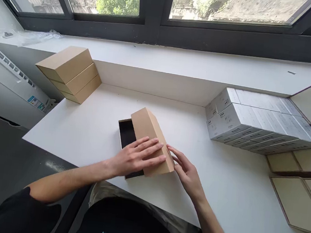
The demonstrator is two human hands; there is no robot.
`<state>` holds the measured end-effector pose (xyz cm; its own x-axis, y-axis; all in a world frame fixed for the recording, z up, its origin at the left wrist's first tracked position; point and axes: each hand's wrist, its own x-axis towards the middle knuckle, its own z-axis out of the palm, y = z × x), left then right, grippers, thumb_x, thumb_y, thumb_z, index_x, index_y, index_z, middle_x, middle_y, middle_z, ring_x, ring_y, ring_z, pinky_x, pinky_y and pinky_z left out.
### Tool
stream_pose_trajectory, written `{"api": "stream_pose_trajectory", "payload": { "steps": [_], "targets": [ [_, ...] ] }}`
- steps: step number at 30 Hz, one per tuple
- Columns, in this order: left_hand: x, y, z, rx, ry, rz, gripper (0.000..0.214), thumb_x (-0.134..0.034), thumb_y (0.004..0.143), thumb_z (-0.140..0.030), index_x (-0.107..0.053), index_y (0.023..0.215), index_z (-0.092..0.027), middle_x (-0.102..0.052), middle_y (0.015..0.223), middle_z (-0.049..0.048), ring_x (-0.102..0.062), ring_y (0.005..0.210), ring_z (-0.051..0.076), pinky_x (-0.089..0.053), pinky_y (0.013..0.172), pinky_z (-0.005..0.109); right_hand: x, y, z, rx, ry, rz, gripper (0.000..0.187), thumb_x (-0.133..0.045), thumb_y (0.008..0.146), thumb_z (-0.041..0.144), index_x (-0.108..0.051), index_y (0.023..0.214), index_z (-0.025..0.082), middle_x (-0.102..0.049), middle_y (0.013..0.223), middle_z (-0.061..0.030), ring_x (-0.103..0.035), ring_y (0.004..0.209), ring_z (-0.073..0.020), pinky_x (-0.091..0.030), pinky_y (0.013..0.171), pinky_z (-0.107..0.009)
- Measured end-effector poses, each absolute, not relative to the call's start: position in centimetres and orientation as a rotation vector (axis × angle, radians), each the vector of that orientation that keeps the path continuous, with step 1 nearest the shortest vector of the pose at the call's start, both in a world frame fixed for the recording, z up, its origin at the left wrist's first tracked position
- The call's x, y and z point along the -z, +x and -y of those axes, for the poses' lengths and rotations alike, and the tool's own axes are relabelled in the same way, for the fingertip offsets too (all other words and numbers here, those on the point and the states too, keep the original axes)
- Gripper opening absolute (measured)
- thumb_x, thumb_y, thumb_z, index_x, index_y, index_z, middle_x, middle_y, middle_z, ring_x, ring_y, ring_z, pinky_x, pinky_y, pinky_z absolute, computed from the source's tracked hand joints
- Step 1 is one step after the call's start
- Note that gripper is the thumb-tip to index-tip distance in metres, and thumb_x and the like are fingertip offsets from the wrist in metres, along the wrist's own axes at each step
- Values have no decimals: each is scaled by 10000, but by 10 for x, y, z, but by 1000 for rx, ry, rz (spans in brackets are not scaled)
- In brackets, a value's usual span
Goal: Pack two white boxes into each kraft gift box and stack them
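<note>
A brown cardboard box lid (150, 127) lies tilted across a shallow box base with a black inside (127, 132), near the front edge of the white table. The left part of the base shows; the lid and my arm hide the rest. My left hand (137, 156) rests on the lid with its fingers stretched out flat and slightly spread; its thumb is hidden. Against the lid's right side, my right hand (186, 172) touches with its fingertips, the thumb near the front corner and the fingers apart.
Brown boxes (73, 70) stand stacked at the table's left end. Several white printed boxes (245, 120) form a block at the back right, beside cream panels with dark edges (298, 202). Behind runs a white ledge (162, 58) under the windows, with clear plastic wrap (42, 38) on it.
</note>
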<state>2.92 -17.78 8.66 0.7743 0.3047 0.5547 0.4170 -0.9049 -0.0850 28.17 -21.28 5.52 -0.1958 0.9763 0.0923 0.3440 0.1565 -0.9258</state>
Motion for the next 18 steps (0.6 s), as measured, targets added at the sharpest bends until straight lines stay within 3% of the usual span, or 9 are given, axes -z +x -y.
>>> {"api": "stream_pose_trajectory", "payload": {
  "steps": [3, 6, 11, 14, 16, 18],
  "targets": [
    [-102, 38, 159, 860, -2699, 455, 357, -460, 985, -139, -568, 1324, -169, -611, 1394, 86, -490, 1384, 205, -449, 1146, 365, -45, 288, 227, -1066, -1168, 1770, 613, -503, 901, 241, -406, 1501, 319, -393, 1566, -46, -426, 1403, -261, -464, 1093, -451],
    [-120, 56, 152, 843, -2632, 369, 270, -474, 977, -118, -637, 1188, -160, -685, 1287, 58, -607, 1252, 187, -488, 1087, 337, -39, 283, 236, -1055, -1184, 1793, 704, -576, 878, 295, -335, 1539, 273, -408, 1548, -102, -444, 1380, -311, -432, 1111, -506],
    [-145, 99, 140, 620, -2582, 542, 203, -496, 917, -33, -667, 986, -118, -738, 1058, 104, -687, 1019, 208, -528, 866, 325, -29, 270, 237, -1121, -1187, 1623, 684, -608, 888, 476, -380, 1487, 236, -482, 1481, -135, -516, 1306, -335, -453, 1073, -533],
    [-155, 120, 123, 564, -2637, 617, 186, -522, 878, -10, -651, 852, -142, -725, 857, 76, -681, 831, 198, -481, 732, 315, -24, 271, 216, -1068, -1328, 1298, 588, -597, 883, 574, -517, 1333, 204, -634, 1286, -132, -595, 1186, -324, -503, 997, -504],
    [-158, 125, 102, 610, -2689, 630, 161, -549, 885, -49, -644, 808, -154, -705, 773, 63, -658, 769, 189, -450, 714, 315, -25, 281, 193, -1022, -1401, 1164, 560, -603, 850, 643, -599, 1168, 182, -686, 1171, -130, -614, 1131, -331, -520, 952, -491],
    [-159, 119, 76, 714, -2742, 696, 124, -595, 903, -150, -656, 796, -159, -706, 758, 69, -647, 774, 195, -441, 743, 324, -30, 298, 167, -1033, -1376, 1144, 591, -631, 806, 677, -610, 1125, 180, -689, 1173, -124, -619, 1116, -325, -538, 917, -469]
  ]
}}
